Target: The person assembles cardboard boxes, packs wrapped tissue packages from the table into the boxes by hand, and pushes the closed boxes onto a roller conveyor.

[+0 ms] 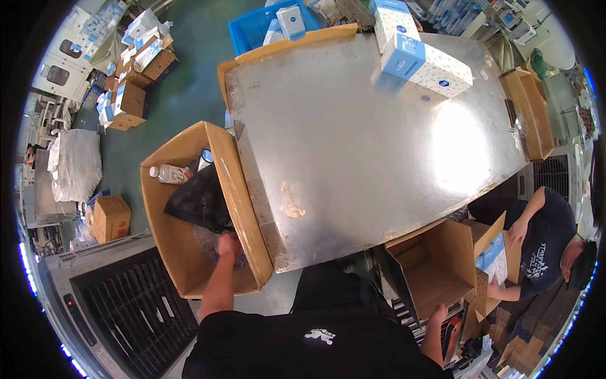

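Note:
My left hand (228, 244) reaches down into a long cardboard box (173, 270) at the left edge of the metal table. Its fingers are closed at the lower edge of a black bag (201, 201). Crumpled clear plastic (205, 240) lies around that hand. A bottle with a white cap (172, 174) rests in the same box, beyond the bag. At the lower right, my right hand (435, 318) touches the near edge of an open cardboard box (435, 268), whose visible inside holds nothing. The right fingers are mostly hidden, so their grip is unclear.
White and blue cartons (435, 66) stand at the far right of the metal table (328, 139). A blue crate (243, 31) is behind it. At the right, another person (536, 252) handles a box with packages (495, 259). A slatted unit (136, 309) stands at lower left.

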A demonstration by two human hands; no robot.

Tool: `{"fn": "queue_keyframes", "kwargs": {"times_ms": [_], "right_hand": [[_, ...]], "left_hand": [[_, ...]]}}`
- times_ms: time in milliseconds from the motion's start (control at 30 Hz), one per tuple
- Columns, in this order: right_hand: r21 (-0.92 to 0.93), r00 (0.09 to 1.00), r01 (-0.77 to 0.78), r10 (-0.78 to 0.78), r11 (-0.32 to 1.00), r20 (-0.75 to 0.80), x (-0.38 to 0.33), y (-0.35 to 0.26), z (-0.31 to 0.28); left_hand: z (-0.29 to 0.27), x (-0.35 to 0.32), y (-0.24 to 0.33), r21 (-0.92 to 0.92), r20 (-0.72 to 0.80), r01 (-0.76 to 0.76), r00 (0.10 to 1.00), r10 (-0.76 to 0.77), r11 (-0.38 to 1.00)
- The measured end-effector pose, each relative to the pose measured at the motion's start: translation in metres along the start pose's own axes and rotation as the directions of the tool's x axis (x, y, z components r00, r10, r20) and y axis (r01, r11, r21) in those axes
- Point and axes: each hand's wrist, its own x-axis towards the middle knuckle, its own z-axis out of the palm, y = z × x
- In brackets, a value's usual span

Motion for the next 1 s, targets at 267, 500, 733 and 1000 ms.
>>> {"fn": "queue_keyframes", "kwargs": {"times_ms": [267, 500, 733, 1000], "right_hand": [[-0.018, 0.986, 0.166, -0.167, 0.986, -0.03, 0.005, 0.014, 0.012], [0.077, 0.975, 0.216, -0.219, 0.973, 0.033, 0.009, 0.022, 0.017], [0.046, 0.965, 0.258, -0.26, 0.965, 0.025, 0.004, 0.033, 0.007], [0.093, 0.976, 0.214, -0.216, 0.972, 0.009, -0.016, 0.015, 0.002]], "left_hand": [[-0.123, -0.046, -0.027, -0.103, -0.56, 0.306, 0.768, -0.309, 0.946], [-0.205, -0.032, 0.039, -0.945, -0.215, -0.327, 0.657, -0.722, -0.017], [-0.289, -0.07, 0.315, -0.891, -0.331, -0.336, 0.941, -0.07, -0.305], [-0.256, -0.175, 0.528, -0.768, -0.018, -0.543, 0.548, 0.836, 0.34]]}}
